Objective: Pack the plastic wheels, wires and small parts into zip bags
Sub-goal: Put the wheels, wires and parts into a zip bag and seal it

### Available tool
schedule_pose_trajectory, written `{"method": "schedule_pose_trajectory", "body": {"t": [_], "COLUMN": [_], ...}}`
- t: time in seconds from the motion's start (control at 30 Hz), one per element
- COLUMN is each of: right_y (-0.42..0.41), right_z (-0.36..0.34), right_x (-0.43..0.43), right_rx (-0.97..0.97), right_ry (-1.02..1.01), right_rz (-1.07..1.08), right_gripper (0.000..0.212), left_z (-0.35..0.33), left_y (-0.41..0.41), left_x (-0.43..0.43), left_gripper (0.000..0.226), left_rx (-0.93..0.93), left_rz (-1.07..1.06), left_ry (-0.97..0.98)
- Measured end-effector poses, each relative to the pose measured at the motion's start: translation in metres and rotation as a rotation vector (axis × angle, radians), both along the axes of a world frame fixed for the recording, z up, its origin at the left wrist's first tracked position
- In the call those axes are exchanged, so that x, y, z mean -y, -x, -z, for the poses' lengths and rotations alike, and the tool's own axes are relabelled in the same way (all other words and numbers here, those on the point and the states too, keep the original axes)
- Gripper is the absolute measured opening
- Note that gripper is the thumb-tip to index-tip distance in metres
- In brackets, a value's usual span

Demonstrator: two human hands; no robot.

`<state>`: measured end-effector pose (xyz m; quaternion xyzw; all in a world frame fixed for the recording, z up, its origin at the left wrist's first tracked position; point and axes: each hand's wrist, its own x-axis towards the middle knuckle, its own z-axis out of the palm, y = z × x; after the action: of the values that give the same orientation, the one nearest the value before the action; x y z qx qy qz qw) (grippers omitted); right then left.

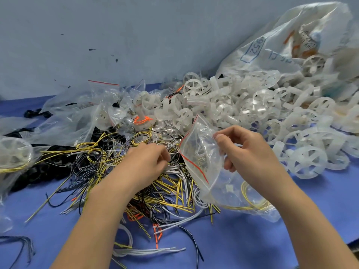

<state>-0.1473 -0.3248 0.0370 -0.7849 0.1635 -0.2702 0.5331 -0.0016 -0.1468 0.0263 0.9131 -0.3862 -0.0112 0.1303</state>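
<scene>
My right hand (246, 150) pinches the edge of a clear zip bag (202, 152) with a red strip along its mouth; the bag hangs open toward the left with small parts inside. My left hand (147, 162) is curled down into the pile of yellow, white and black wires (108, 162), fingers closed on a few wire loops just left of the bag's mouth. White plastic wheels (242, 105) lie heaped behind and to the right. A second clear bag holding a yellow wire coil (250, 199) lies under my right wrist.
A big white sack (281, 45) spills wheels at the back right. Clear bags (77, 117) and black parts (44, 169) cover the left side. The blue table (252, 245) shows in front, with loose wires (155, 251) on it. A grey wall stands behind.
</scene>
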Motion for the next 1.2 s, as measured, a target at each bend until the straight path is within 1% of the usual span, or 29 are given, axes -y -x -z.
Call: {"method": "schedule_pose_trajectory", "body": {"t": [0.07,0.1,0.17,0.2,0.27,0.37,0.47,0.57,0.63,0.7,0.77,0.83,0.87,0.93,1.0,1.13,1.17,1.2], "right_y": [0.001,0.002,0.003,0.003,0.003,0.002,0.001,-0.001,-0.002,-0.004,-0.004,-0.005,-0.005,-0.006,-0.006,-0.006,-0.005,-0.006], "right_z": [-0.001,-0.001,-0.001,-0.001,-0.001,-0.002,-0.003,-0.002,-0.002,-0.002,-0.002,-0.002,-0.001,-0.001,-0.001,0.000,0.001,0.001], "right_x": [0.001,0.001,0.001,0.001,0.000,-0.003,-0.006,-0.007,-0.008,-0.008,-0.007,-0.008,-0.009,-0.011,-0.012,-0.011,-0.012,-0.012], "right_rx": [0.002,0.002,0.004,0.005,0.002,0.002,0.008,0.015,0.023,0.041,0.047,0.035,0.029,0.018,0.015,0.019,0.020,0.021], "right_ry": [0.003,0.006,0.012,0.013,0.015,0.017,0.026,0.029,0.033,0.021,0.011,0.016,0.022,0.034,0.038,0.034,0.032,0.030], "right_rz": [0.007,0.009,0.011,0.012,0.010,0.003,0.001,0.005,0.013,0.015,0.013,0.011,0.010,0.002,-0.005,0.000,-0.002,-0.006], "right_gripper": [0.015,0.015,0.014,0.014,0.014,0.014,0.014,0.014,0.014,0.014,0.014,0.014,0.014,0.015,0.015,0.015,0.015,0.015], "left_z": [0.002,0.005,0.010,0.013,0.017,0.019,0.008,-0.008,-0.017,-0.023,-0.024,-0.022,-0.020,-0.017,-0.018,-0.030,-0.032,-0.033], "left_y": [0.003,0.004,0.006,0.007,0.010,0.013,0.010,0.008,0.010,0.010,0.008,0.005,0.004,0.003,0.002,-0.002,-0.004,-0.006], "left_x": [-0.003,-0.005,-0.007,-0.008,-0.010,-0.012,-0.019,-0.028,-0.034,-0.040,-0.044,-0.047,-0.049,-0.051,-0.054,-0.068,-0.072,-0.076], "left_gripper": [0.006,0.009,0.024,0.029,0.028,0.019,0.023,0.026,0.024,0.020,0.020,0.019,0.017,0.019,0.021,0.020,0.020,0.019], "left_rx": [-0.019,-0.006,0.027,0.052,0.119,0.234,0.261,0.240,0.178,0.101,0.000,-0.080,-0.083,-0.023,0.057,0.157,0.159,0.124], "left_rz": [0.033,0.038,0.029,0.022,0.021,0.053,0.041,0.035,-0.002,-0.066,-0.120,-0.171,-0.200,-0.251,-0.277,-0.297,-0.320,-0.349], "left_ry": [-0.093,-0.121,-0.160,-0.164,-0.137,-0.015,0.169,0.382,0.540,0.626,0.615,0.542,0.493,0.413,0.402,0.466,0.488,0.547]}}
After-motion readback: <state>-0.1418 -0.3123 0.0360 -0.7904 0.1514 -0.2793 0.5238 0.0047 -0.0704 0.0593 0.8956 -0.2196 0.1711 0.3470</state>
